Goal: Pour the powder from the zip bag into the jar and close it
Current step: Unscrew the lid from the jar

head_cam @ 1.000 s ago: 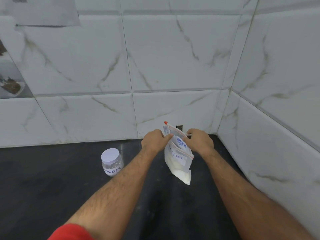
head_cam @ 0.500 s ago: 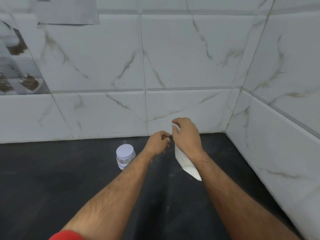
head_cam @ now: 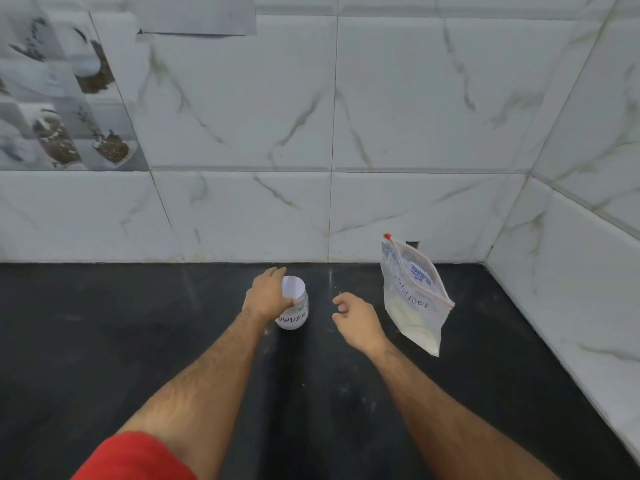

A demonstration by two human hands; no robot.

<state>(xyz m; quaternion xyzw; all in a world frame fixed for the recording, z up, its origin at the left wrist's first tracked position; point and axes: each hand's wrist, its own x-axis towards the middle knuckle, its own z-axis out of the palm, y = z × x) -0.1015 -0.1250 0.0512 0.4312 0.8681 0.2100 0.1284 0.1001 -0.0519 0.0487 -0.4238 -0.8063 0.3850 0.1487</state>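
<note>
Two handwritten labels and one printed mark can be read from where I sit.

Left of the frame's centre, the jar (head_cam: pixel 293 311) carries a white label with dark handwritten capitals; I read "OWDER", its first letter hidden behind the left hand (head_cam: pixel 265 299), whose fingers wrap the jar. At right of centre, the zip bag (head_cam: pixel 414 299) shows handwritten capitals that I read as "POWDER", with the P faint and the letters slanting down to the right across its clear face. Above that word, just under the red zip strip, the bag bears a small blue printed mark, upside down and too blurred for me to spell out. I can read no numbers on either.
</note>
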